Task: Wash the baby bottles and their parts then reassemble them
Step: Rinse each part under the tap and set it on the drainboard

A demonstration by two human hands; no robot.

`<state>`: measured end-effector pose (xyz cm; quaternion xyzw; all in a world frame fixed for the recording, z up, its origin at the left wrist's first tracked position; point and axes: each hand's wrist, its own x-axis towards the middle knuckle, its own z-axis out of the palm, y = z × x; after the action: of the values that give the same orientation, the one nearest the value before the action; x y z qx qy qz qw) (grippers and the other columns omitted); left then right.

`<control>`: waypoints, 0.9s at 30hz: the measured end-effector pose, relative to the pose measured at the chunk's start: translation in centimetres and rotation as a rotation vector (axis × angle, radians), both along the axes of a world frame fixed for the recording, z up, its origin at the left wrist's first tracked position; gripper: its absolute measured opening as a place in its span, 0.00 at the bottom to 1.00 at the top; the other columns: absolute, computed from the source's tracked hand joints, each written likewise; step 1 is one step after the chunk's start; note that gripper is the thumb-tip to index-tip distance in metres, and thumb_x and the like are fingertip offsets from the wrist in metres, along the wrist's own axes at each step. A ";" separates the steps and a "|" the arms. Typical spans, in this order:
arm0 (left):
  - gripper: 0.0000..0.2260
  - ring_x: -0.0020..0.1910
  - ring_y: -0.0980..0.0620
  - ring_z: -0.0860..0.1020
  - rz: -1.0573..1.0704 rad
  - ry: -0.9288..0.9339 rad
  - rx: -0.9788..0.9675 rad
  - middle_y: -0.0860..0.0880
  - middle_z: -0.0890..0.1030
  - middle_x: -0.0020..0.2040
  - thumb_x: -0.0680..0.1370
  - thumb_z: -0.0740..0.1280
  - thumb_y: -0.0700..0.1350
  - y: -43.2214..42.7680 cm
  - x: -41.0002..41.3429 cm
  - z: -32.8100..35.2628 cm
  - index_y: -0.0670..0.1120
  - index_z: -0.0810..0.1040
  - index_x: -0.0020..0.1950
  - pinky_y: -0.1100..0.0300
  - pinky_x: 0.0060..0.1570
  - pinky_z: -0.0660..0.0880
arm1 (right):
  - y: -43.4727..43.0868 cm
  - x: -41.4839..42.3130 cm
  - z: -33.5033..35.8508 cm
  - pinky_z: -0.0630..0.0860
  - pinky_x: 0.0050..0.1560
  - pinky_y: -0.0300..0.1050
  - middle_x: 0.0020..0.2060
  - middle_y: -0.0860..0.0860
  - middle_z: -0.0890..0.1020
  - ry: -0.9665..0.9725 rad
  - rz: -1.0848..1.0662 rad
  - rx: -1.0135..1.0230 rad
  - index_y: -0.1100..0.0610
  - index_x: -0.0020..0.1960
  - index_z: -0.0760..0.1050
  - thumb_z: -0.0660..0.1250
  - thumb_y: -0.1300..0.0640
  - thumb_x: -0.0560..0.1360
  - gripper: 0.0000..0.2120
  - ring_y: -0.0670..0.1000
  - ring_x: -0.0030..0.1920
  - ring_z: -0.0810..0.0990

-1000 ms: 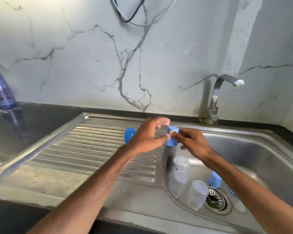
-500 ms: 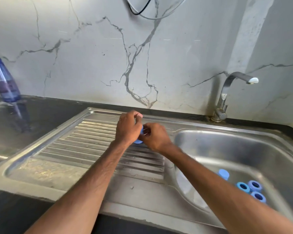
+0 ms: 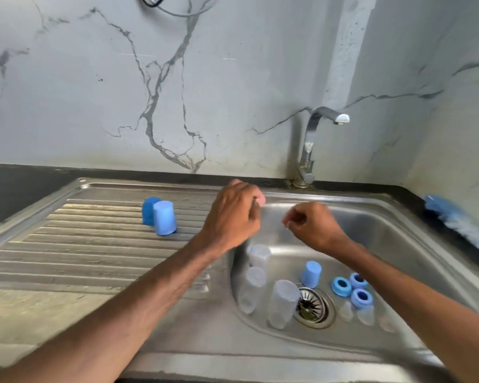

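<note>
caps [image 3: 165,221] – light blue | rings [image 3: 342,286] – blue | bottles [image 3: 282,302] clear | wall [image 3: 94,106] white, grey-veined | counter [image 3: 11,189] black

Both bare forearms reach forward and converge. The left hand [image 3: 233,217] shows its back, its fingers bent away and blurred, so its grip cannot be told. The right hand [image 3: 313,228], just beside it without touching, has its fingers curled in, with nothing visible in them.
</note>
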<state>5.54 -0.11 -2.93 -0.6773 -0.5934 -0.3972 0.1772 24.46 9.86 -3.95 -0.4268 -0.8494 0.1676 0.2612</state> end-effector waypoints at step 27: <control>0.30 0.83 0.41 0.53 0.199 0.864 -0.111 0.39 0.49 0.84 0.80 0.53 0.37 15.9 8.0 2.7 0.38 0.51 0.83 0.47 0.80 0.55 | 5.0 7.8 -1.6 0.84 0.58 0.58 0.55 0.68 0.83 0.645 -0.119 -0.810 0.61 0.65 0.73 0.72 0.71 0.76 0.20 0.60 0.49 0.84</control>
<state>13.57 15.81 -0.20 -0.7292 -0.5474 -0.0264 0.4098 32.27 14.87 -5.54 -0.4679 -0.5671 0.5906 0.3328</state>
